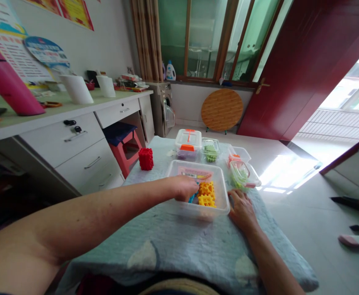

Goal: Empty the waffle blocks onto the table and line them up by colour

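A clear plastic bin [173, 203] stands on the cloth-covered table, with yellow interlocking puzzle pieces [206, 194] and some blue pieces [192, 198] inside. My left hand [185, 187] reaches down into its left half, right by the blue pieces. The fingers point away and down, mostly hidden behind the back of the hand, so any grip on a blue piece cannot be made out. My right hand [241, 205] lies at the bin's right wall, fingers stretched out and holding nothing. A red cube of interlocking pieces [146, 159] sits on the table to the left.
Behind the bin are a lidded box with orange latches [188, 143] and a clear container of green pieces [210, 152]. More containers with orange and green pieces [240, 174] stand at the right. A red stool [122, 143] is by the desk [75, 147].
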A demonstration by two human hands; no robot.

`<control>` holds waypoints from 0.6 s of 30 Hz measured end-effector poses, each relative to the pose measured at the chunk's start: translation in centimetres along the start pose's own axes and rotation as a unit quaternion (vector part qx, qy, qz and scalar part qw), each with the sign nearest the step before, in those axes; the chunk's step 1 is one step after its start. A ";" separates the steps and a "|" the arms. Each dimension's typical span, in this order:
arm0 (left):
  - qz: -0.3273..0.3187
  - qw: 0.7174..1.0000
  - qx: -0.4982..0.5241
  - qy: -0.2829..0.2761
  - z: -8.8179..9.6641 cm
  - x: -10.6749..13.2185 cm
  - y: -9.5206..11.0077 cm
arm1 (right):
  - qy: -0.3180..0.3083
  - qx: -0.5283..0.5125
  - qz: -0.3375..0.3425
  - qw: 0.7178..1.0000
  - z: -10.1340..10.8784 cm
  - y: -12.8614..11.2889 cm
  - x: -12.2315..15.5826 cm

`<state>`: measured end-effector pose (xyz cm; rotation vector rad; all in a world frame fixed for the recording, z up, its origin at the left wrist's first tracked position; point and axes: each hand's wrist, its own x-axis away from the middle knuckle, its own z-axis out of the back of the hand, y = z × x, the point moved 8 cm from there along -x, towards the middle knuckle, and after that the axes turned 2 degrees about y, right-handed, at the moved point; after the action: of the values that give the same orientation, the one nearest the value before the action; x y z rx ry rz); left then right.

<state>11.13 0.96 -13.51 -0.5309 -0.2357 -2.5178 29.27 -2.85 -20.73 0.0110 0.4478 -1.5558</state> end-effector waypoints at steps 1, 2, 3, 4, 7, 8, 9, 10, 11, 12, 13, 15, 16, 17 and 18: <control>-0.004 1.000 0.004 -0.009 -0.3 -0.1 0.0 | 0.000 0.000 0.000 1.000 0.0 0.1 0.0; -0.009 1.000 0.007 -0.015 -0.5 -0.2 0.1 | 0.000 0.000 0.000 1.000 -0.1 0.1 0.0; -0.012 1.000 0.007 -0.023 -0.6 -0.2 0.1 | 0.000 -0.001 0.000 1.000 -0.1 0.2 -0.1; -0.015 0.999 0.004 -0.031 -0.7 -0.2 0.1 | 0.000 -0.001 -0.001 1.000 -0.2 0.2 -0.1; -0.014 0.999 -0.001 -0.048 -0.8 -0.2 0.2 | -0.003 -0.007 -0.005 1.000 -0.3 0.4 -0.1; -0.013 0.999 0.004 -0.047 -0.8 -0.2 0.3 | -0.004 -0.009 -0.005 1.000 -0.3 0.4 -0.1; -0.010 0.999 0.009 -0.043 -0.7 -0.2 0.3 | -0.006 -0.010 -0.006 1.000 -0.3 0.4 -0.1; -0.009 0.999 0.014 -0.038 -0.6 -0.2 0.3 | -0.006 -0.011 -0.007 1.000 -0.3 0.4 -0.1; -0.011 0.999 0.016 -0.034 -0.5 -0.3 0.3 | -0.007 -0.011 -0.008 1.000 -0.3 0.4 -0.1; -0.014 0.999 0.015 -0.033 -0.4 -0.3 0.2 | -0.007 -0.012 -0.008 1.000 -0.2 0.4 -0.1; -0.020 0.999 0.014 -0.036 -0.4 -0.3 0.2 | -0.008 -0.012 -0.008 1.000 -0.2 0.4 -0.1; -0.030 0.999 0.021 -0.032 -0.2 -0.2 -0.1 | -0.010 -0.012 -0.008 1.000 -0.2 0.3 -0.1; -0.029 0.999 0.032 -0.020 0.1 -0.1 -0.4 | -0.011 -0.012 -0.008 1.000 -0.1 0.3 -0.1; -0.021 0.999 0.044 0.000 0.5 0.1 -0.9 | -0.011 -0.012 -0.007 1.000 -0.1 0.3 -0.1; -0.008 0.998 0.056 0.023 0.9 0.3 -1.5 | -0.011 -0.011 -0.006 1.000 -0.1 0.3 -0.1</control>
<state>10.37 2.36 -12.66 -0.4269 -0.3633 -2.5104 29.49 -2.73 -20.88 -0.0250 0.4487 -1.5611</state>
